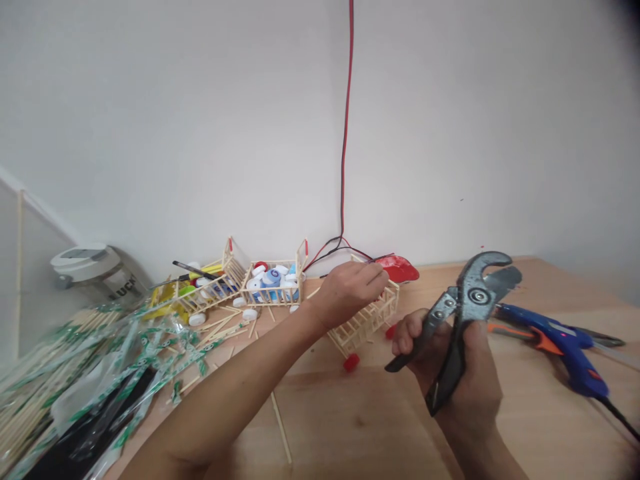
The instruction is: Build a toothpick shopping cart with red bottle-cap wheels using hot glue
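Note:
My right hand [477,380] is wrapped round the handles of a pair of metal cutting shears [473,300], whose hooked jaw points up and stands apart from the blade. My left hand [353,293] reaches across to a small cart of wooden sticks [367,323] and covers its upper part. The fingers are pinched together at the cart's top edge; whatever they grip is hidden. Below the cart shows a red bottle-cap wheel [351,363]. The shears are to the right of the cart, apart from it.
Two more stick carts stand behind: one with white and blue caps [273,280], one tilted [220,287]. Wrapped sticks [45,380] pile up at left beside a lidded jar [100,273]. A blue glue gun [570,347] lies right. A red dish [400,269] sits by the wall.

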Demonstrator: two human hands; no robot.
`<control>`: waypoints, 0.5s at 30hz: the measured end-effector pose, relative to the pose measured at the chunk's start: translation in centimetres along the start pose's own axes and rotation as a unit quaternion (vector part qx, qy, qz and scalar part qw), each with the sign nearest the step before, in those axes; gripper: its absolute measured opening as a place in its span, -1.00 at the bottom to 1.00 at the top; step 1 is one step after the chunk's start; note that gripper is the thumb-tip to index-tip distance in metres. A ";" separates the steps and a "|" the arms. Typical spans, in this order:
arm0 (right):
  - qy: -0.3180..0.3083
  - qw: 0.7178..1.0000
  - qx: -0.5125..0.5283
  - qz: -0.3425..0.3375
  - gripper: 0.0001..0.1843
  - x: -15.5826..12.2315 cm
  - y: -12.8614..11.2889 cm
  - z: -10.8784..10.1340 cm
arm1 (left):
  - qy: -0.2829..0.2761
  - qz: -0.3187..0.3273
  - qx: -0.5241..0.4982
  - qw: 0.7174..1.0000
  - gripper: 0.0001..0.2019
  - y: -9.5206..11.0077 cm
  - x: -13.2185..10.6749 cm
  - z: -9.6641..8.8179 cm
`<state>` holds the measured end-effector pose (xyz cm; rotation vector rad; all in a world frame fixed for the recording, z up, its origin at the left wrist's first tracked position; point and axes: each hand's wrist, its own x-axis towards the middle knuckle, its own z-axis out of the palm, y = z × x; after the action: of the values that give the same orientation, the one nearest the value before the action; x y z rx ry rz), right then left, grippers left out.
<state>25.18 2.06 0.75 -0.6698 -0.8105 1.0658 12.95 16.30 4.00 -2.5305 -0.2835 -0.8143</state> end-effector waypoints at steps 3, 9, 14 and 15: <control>0.014 1.000 0.011 -0.020 -0.46 0.0 0.0 0.2 | -0.003 -0.003 -0.005 1.000 -0.77 0.0 0.0 0.0; 0.032 0.999 0.003 -0.018 -0.41 0.1 -0.2 0.4 | 0.049 -0.008 0.002 0.999 -0.77 -0.4 0.9 -1.1; 0.047 0.998 0.019 -0.049 -0.45 0.1 -0.5 0.3 | 0.157 -0.099 -0.078 0.980 -0.81 0.8 0.6 -5.0; 0.045 0.997 0.022 -0.052 -0.45 0.1 -0.6 0.2 | 0.176 -0.122 -0.108 0.971 -0.82 1.2 0.1 -6.0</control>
<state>25.32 1.97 1.37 -0.6282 -0.7338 0.9507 10.41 12.33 7.92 -2.5132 -0.4121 -1.4393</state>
